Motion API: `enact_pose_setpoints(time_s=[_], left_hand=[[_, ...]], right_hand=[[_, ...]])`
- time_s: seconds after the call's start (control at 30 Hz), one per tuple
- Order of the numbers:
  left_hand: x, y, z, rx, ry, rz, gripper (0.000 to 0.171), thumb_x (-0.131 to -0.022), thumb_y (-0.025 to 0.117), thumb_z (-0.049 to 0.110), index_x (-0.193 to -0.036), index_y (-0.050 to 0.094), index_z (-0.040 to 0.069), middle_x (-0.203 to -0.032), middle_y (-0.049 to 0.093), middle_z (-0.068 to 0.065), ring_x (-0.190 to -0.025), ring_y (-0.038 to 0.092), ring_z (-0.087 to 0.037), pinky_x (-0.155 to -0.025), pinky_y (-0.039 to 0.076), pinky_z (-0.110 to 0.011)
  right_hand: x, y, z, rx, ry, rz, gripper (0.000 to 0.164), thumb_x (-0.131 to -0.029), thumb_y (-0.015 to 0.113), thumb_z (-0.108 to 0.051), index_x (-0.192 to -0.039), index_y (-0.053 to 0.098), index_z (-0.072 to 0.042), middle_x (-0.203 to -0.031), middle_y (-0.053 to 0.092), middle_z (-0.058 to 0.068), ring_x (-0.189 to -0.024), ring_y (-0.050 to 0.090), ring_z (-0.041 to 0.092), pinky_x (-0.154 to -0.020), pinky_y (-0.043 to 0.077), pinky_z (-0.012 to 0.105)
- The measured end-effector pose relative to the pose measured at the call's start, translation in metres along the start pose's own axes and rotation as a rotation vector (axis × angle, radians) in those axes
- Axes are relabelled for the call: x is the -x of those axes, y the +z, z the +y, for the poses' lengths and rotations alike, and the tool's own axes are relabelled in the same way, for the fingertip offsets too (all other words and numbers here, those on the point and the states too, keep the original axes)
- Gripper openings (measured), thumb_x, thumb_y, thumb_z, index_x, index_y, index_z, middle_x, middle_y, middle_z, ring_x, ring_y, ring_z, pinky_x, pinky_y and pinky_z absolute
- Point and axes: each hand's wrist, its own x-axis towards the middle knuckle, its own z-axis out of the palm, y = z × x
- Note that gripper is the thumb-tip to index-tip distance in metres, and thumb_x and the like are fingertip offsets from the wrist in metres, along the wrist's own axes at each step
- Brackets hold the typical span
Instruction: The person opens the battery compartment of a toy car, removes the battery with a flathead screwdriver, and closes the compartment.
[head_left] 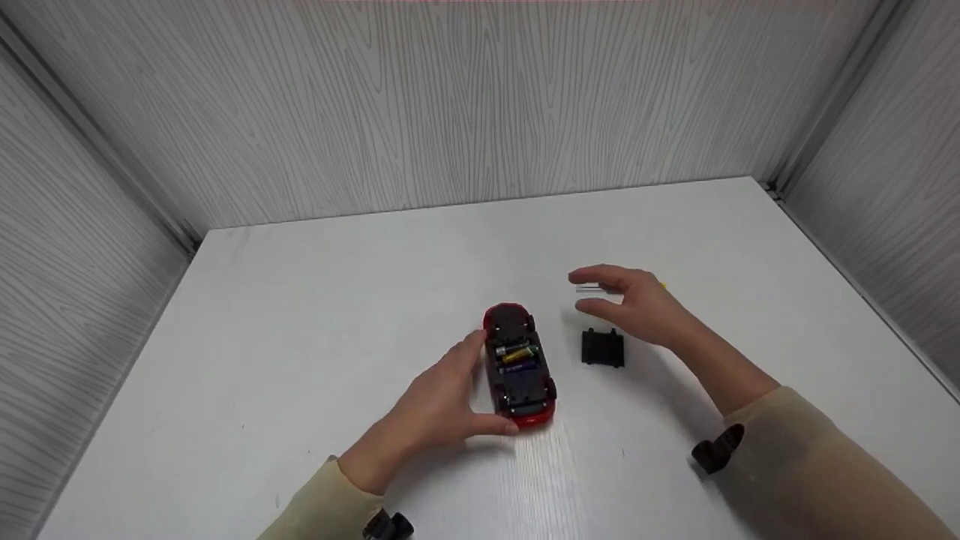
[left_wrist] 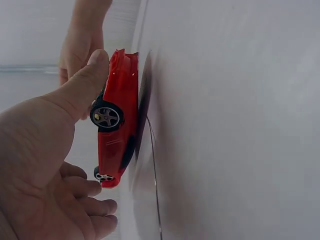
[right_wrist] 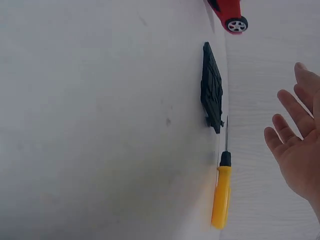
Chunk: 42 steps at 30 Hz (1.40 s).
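A red toy car [head_left: 523, 390] lies upside down on the table, its wheels up. Batteries [head_left: 517, 355] show in its uncovered battery compartment, a yellow one slanted. My left hand [head_left: 439, 397] spreads along the car's left side, thumb at the near end and fingers by the far part, mostly straight. To the car's right is a black battery cover [head_left: 603, 349]. Above a screwdriver with a yellow handle [right_wrist: 221, 197], my right hand [head_left: 634, 304] holds nothing, thumb and fingers apart. From the head, that hand hides most of the screwdriver.
Around the white table [head_left: 337, 300] stand wood-grain panels [head_left: 450, 105] at the back and both sides. A small dark camera is strapped at each sleeve cuff.
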Motion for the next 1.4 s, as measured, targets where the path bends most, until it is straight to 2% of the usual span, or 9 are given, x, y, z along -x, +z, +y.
enact_pose_setpoints(time_s=[0.13,0.2,0.33,0.43,0.7,0.9,1.17,1.4], left_hand=[[0.009,-0.005,0.005,-0.091,0.044,-0.051,0.123,-0.076,0.093,0.059,-0.169,0.026,0.015,-0.172,0.032,-0.005,-0.158,0.029,-0.032,-0.122,0.034,-0.054],[0.013,-0.005,0.007,-0.123,0.08,-0.09,0.117,-0.079,0.09,0.059,-0.169,0.029,0.017,-0.173,0.031,-0.002,-0.158,0.027,-0.032,-0.121,0.035,-0.056],[0.019,-0.006,0.007,-0.216,0.145,-0.156,0.104,-0.086,0.083,0.062,-0.168,0.034,0.019,-0.173,0.029,0.002,-0.159,0.025,-0.032,-0.118,0.039,-0.056],[0.022,-0.007,0.006,-0.294,0.18,-0.19,0.099,-0.089,0.078,0.063,-0.167,0.035,0.022,-0.174,0.027,0.002,-0.16,0.024,-0.032,-0.119,0.039,-0.054],[0.027,-0.006,0.001,-0.446,0.292,-0.197,0.091,-0.093,0.074,0.063,-0.166,0.038,0.021,-0.173,0.03,0.001,-0.159,0.026,-0.032,-0.123,0.033,-0.047],[0.029,-0.004,0.0,-0.455,0.293,-0.207,0.091,-0.093,0.073,0.063,-0.166,0.038,0.021,-0.171,0.033,0.001,-0.159,0.027,-0.032,-0.124,0.031,-0.047],[0.032,-0.005,-0.001,-0.449,0.311,-0.184,0.09,-0.094,0.073,0.062,-0.165,0.04,0.018,-0.17,0.035,0.0,-0.158,0.028,-0.033,-0.124,0.032,-0.047],[0.032,-0.006,-0.002,-0.447,0.282,-0.203,0.09,-0.095,0.071,0.064,-0.166,0.039,0.02,-0.171,0.033,0.001,-0.159,0.027,-0.031,-0.125,0.03,-0.047]], right_hand=[[0.0,0.012,-0.01,0.116,0.006,-0.055,0.048,-0.101,0.075,-0.037,-0.146,0.065,-0.025,-0.15,0.061,-0.003,-0.142,0.054,0.031,-0.117,0.041,0.056],[0.0,0.017,-0.012,0.171,-0.023,-0.079,0.048,-0.102,0.074,-0.035,-0.148,0.064,-0.027,-0.152,0.059,-0.002,-0.143,0.052,0.03,-0.118,0.04,0.057],[-0.002,0.027,-0.015,0.23,-0.12,-0.123,0.048,-0.104,0.072,-0.022,-0.151,0.062,-0.021,-0.154,0.059,0.0,-0.147,0.048,0.026,-0.12,0.038,0.053],[-0.003,0.034,-0.016,0.259,-0.147,-0.158,0.049,-0.104,0.07,-0.016,-0.152,0.06,-0.019,-0.157,0.056,0.001,-0.15,0.045,0.026,-0.121,0.036,0.053],[-0.007,0.044,-0.016,0.321,-0.153,-0.263,0.054,-0.105,0.063,-0.006,-0.157,0.055,-0.022,-0.167,0.042,0.002,-0.157,0.032,0.028,-0.124,0.028,0.055],[-0.008,0.047,-0.018,0.337,-0.143,-0.295,0.056,-0.105,0.062,-0.003,-0.157,0.055,-0.022,-0.169,0.038,0.0,-0.159,0.027,0.029,-0.124,0.029,0.055],[-0.008,0.049,-0.021,0.362,-0.153,-0.337,0.062,-0.104,0.062,0.001,-0.16,0.051,-0.023,-0.17,0.035,-0.003,-0.16,0.024,0.029,-0.123,0.032,0.054],[-0.008,0.048,-0.019,0.353,-0.168,-0.351,0.06,-0.103,0.062,0.002,-0.158,0.053,-0.019,-0.17,0.036,-0.002,-0.158,0.027,0.032,-0.122,0.032,0.055]])
